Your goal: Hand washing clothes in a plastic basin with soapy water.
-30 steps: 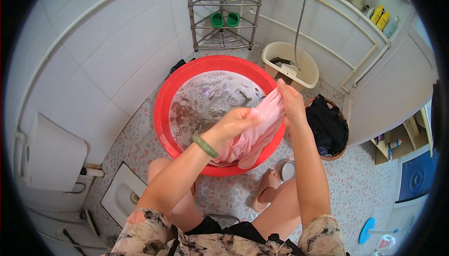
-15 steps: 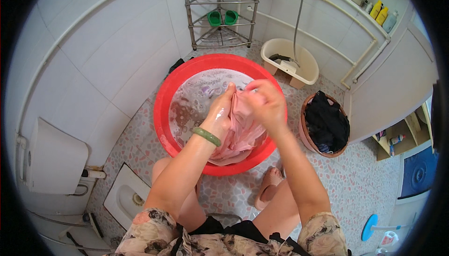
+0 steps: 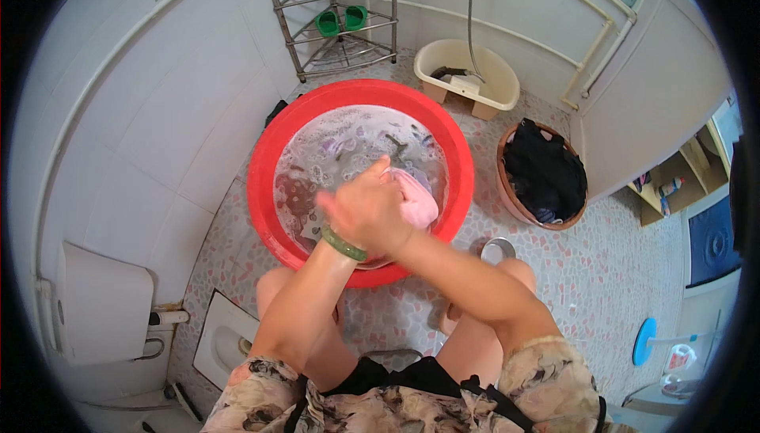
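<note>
Gripping a pink cloth (image 3: 416, 199), both hands (image 3: 366, 210) work over a red basin (image 3: 265, 156) on pebble-patterned bathroom floor (image 3: 602, 275).

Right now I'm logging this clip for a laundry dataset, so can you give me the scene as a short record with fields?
Place: tiled bathroom floor
Left hand: on top of the pink cloth, green bangle on the wrist
Right hand: mostly hidden under the left hand, gripping the same cloth
Pink cloth: bunched over the red basin
Red basin: holds soapy water
Nearby: brown basket of dark clothes, cream tub, metal rack
</note>
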A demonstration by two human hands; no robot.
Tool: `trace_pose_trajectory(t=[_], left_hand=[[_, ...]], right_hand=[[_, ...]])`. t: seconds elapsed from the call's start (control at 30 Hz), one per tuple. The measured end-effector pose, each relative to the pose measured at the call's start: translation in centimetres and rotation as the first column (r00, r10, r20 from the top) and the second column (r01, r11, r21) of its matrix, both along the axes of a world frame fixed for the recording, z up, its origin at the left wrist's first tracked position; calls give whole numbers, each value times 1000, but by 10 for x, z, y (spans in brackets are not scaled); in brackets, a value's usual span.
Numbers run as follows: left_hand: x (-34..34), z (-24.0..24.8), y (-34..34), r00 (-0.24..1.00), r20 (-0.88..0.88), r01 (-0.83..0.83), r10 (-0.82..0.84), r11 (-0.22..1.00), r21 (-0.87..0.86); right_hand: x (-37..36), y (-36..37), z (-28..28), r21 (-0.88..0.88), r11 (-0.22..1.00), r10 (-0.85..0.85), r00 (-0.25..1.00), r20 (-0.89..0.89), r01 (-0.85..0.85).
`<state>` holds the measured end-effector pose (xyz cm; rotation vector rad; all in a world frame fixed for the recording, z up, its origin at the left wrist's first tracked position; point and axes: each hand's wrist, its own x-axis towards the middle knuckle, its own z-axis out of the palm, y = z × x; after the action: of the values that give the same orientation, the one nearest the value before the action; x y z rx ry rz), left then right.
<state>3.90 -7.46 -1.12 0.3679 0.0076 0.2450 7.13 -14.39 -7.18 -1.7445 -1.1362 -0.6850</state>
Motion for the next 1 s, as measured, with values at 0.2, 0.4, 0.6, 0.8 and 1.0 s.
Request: trace_pose_trajectory(t=[0.2, 0.4, 0.6, 0.8, 1.0], left_hand=[[-8, 39, -23, 939, -344, 14, -7, 1000, 17], [-3, 24, -3, 960, -276, 46, -44, 999, 2], [-8, -23, 20, 988, -64, -141, 140, 990, -17], [-6, 35, -14, 910, -415, 39, -23, 999, 31], [-6, 80, 3, 814, -560, -60, 155, 981, 185]], right_hand=[[33, 6, 131, -48, 995, 61, 923, -380, -86], [19, 12, 132, -71, 989, 113, 970, -214, -130], [2, 26, 125, 87, 981, 189, 965, -182, -176], [37, 8, 132, -157, 987, 29, 997, -64, -39], [77, -7, 121, -48, 958, 78, 419, -905, -282]])
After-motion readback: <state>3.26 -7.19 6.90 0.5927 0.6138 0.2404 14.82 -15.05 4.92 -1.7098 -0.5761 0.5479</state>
